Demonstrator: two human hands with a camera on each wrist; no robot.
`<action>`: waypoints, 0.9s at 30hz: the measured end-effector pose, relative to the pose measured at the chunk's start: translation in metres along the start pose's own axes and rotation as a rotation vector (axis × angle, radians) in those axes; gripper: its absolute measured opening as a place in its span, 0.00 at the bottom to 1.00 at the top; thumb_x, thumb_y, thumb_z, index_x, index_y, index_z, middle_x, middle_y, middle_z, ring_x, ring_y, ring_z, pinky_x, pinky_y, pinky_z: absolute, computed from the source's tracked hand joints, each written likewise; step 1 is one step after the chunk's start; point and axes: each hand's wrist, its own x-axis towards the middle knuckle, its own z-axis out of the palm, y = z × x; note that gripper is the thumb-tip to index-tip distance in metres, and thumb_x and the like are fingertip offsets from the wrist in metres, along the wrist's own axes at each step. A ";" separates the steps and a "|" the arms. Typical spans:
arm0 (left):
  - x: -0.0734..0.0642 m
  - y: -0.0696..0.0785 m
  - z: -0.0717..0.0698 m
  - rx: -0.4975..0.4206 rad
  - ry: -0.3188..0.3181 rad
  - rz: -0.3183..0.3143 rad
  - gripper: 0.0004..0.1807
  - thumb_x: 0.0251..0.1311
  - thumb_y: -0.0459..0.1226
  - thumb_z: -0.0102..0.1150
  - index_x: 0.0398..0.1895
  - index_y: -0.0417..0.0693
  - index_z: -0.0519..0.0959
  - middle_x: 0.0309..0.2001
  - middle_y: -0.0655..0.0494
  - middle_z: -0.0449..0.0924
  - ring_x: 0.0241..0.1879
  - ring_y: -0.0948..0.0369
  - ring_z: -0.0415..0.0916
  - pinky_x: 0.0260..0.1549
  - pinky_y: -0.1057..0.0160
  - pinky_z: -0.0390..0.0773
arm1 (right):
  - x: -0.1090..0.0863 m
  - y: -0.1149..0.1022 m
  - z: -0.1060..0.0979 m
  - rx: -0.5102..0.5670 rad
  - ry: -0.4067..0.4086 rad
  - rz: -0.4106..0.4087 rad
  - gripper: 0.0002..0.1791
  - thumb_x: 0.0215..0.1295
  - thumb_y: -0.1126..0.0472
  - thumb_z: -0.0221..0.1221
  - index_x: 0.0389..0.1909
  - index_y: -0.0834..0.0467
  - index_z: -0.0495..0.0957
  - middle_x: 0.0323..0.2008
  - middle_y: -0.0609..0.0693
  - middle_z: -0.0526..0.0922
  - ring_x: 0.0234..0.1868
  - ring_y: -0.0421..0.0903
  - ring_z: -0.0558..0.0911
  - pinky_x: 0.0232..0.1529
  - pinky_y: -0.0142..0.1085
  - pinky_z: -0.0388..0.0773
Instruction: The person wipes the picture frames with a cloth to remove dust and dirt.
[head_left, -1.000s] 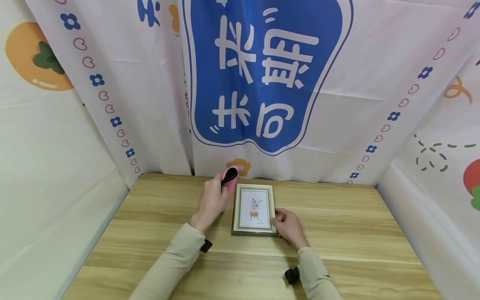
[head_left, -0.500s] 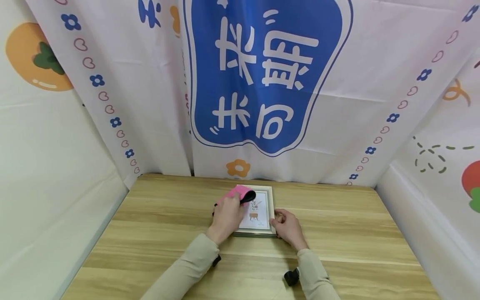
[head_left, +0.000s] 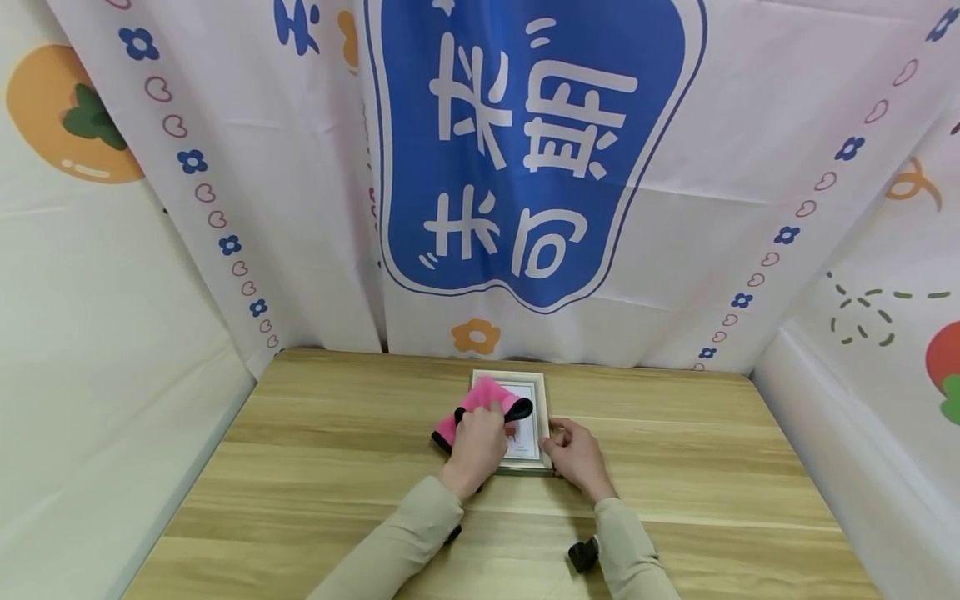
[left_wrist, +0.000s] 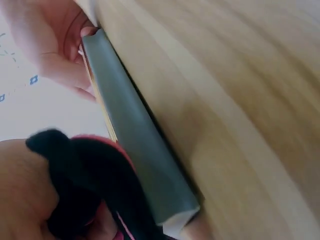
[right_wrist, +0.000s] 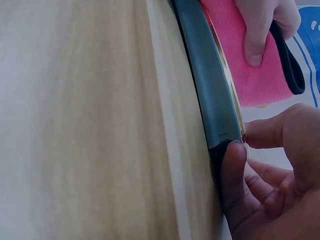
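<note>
From the head camera, a picture frame (head_left: 517, 421) lies flat near the middle of the wooden counter (head_left: 300, 467), its long axis running away from the person toward the printed backdrop (head_left: 525, 167); the left hand (head_left: 474, 440) rests on the frame's left half, fingers curled round a pink cloth (head_left: 480, 404) with a black edge, pressing it onto the glass; the right hand (head_left: 576, 450) sits at the frame's near right corner, fingers bent against its edge to steady it, so the left hand is the one over the frame's face and the uncovered glass lies to the right of the cloth; in the left wrist view, the frame's grey side (left_wrist: 135, 145) runs diagonally, the dark cloth edge (left_wrist: 90, 185) bunched in the palm; in the right wrist view, the thumb (right_wrist: 235, 185) presses the frame's corner (right_wrist: 220, 135) while a finger touches its top; the cloth (right_wrist: 250, 65) lies just beyond, pinned by a left fingertip.
</note>
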 end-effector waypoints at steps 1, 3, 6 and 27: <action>0.001 0.002 0.000 0.003 -0.002 -0.004 0.20 0.56 0.39 0.78 0.24 0.46 0.72 0.16 0.48 0.78 0.16 0.50 0.80 0.13 0.58 0.78 | 0.000 0.000 0.000 -0.003 0.000 0.003 0.26 0.71 0.61 0.67 0.67 0.65 0.78 0.20 0.46 0.76 0.15 0.41 0.76 0.21 0.35 0.73; 0.002 0.005 0.001 -0.001 -0.013 -0.011 0.19 0.56 0.39 0.77 0.25 0.46 0.72 0.17 0.48 0.79 0.17 0.51 0.80 0.13 0.58 0.77 | 0.000 0.000 0.000 -0.007 -0.001 0.008 0.26 0.71 0.61 0.66 0.67 0.65 0.78 0.20 0.46 0.77 0.15 0.41 0.76 0.21 0.34 0.72; 0.003 0.011 0.001 -0.043 -0.031 -0.025 0.16 0.56 0.36 0.75 0.25 0.45 0.73 0.18 0.48 0.80 0.17 0.51 0.80 0.14 0.58 0.77 | 0.000 0.000 -0.001 -0.008 -0.004 0.006 0.26 0.71 0.62 0.66 0.67 0.65 0.78 0.20 0.46 0.77 0.15 0.41 0.77 0.20 0.34 0.72; 0.022 0.009 -0.003 -0.784 -0.261 -0.188 0.06 0.72 0.31 0.53 0.35 0.42 0.78 0.20 0.57 0.74 0.14 0.65 0.70 0.10 0.64 0.70 | 0.002 0.002 0.000 0.010 -0.022 0.018 0.25 0.71 0.62 0.66 0.67 0.64 0.78 0.24 0.48 0.82 0.16 0.42 0.78 0.21 0.35 0.76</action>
